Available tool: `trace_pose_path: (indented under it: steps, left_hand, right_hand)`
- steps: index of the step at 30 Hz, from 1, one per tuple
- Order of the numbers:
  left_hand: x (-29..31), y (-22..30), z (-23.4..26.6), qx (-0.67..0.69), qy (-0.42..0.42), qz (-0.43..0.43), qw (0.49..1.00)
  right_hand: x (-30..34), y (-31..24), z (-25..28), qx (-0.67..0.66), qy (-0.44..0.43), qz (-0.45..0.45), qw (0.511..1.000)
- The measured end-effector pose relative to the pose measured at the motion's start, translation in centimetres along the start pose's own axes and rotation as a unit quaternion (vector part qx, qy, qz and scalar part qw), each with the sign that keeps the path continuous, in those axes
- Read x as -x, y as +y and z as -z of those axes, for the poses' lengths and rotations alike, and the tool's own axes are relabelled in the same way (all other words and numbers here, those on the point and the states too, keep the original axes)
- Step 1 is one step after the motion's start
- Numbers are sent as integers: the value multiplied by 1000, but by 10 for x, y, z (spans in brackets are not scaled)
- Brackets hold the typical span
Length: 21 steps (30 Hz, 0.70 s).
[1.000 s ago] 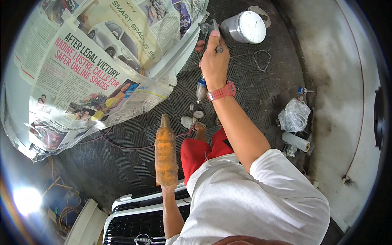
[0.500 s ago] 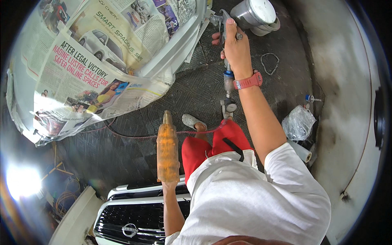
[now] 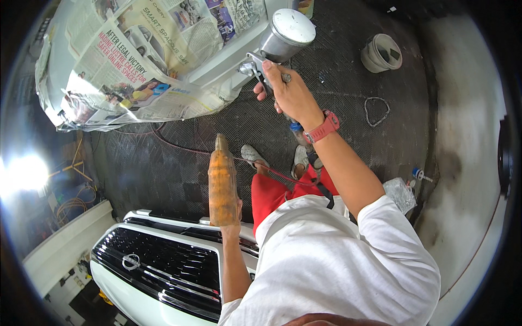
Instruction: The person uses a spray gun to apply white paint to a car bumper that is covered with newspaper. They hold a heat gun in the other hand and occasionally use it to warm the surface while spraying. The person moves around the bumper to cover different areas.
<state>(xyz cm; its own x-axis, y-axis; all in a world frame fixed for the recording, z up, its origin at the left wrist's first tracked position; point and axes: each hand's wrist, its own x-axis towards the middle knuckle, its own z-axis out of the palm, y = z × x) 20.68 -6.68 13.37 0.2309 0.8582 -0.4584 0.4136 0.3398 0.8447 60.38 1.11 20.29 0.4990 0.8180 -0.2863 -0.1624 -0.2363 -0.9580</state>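
My right hand (image 3: 293,93) is wrapped round the handle of a metal spray gun (image 3: 255,64), its thumb near the top. A silver paint cup (image 3: 283,41) with a pale round lid sits on the gun, close to the edge of a light grey panel (image 3: 247,43). Below the grip hang a blue-ringed fitting (image 3: 296,127) and a hose. On the left, my left hand (image 3: 232,224) grips the lower end of a cloudy, orange-stained plastic bottle (image 3: 223,187) with its tapered nozzle upward. Most of that hand's fingers are hidden behind the bottle.
Newspaper (image 3: 128,70) masks much of the panel. A white bucket (image 3: 380,53) stands at the far right on dark ribbed flooring. A reddish hose (image 3: 187,145) crosses before my feet. A white car front (image 3: 157,266) is at the lower left, a wall (image 3: 462,163) at the right.
My right hand has brought the spray gun and cup left, away from the bucket, beside the panel's edge. The view has shifted. My left hand still holds the bottle.
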Motion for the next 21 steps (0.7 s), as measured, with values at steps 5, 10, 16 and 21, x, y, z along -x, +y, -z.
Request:
trace_pose_path:
  steps: [5, 10, 16, 21]
  left_hand:
    - [14, -3, -25, -151, 35, -141, 978]
    - [28, 14, -47, -152, 26, -87, 984]
    - [-4, 28, -56, -277, -58, -314, 906]
    - [-32, 110, -101, -172, -167, -226, 944]
  right_hand:
    - [-14, 0, 47, 20, 62, 4, 998]
    - [-18, 22, 106, 44, 160, 61, 984]
    - [45, 105, 174, 164, 189, 153, 956]
    - [118, 194, 210, 157, 231, 108, 954]
